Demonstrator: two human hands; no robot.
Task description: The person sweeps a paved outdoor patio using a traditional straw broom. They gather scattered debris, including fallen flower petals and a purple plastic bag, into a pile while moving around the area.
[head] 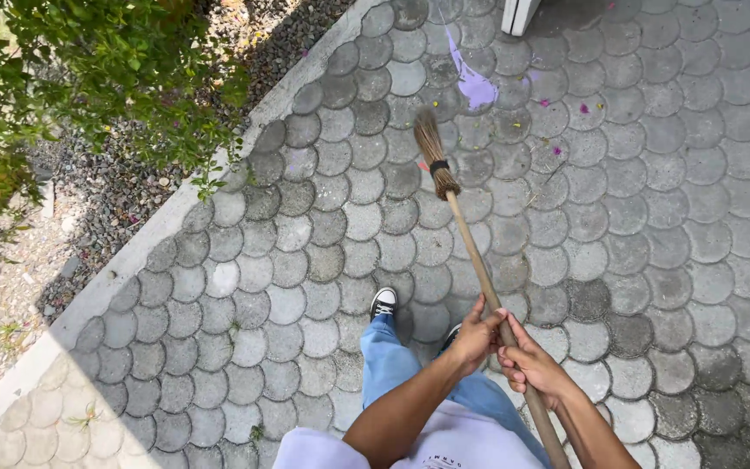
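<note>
Sweeping mid-stroke: left hand (476,334) and right hand (527,365) both clenched around the broom (470,252) handle, bristles down on the paving (653,217) ahead near pink petals (557,130); next move likely needs drawing bristles through them.

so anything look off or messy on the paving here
Yes: a pale purple splash stains the grey pavers just beyond the broom head, and small pink and yellow petal-like bits lie scattered to its right. Both hands grip the broom handle.
</note>
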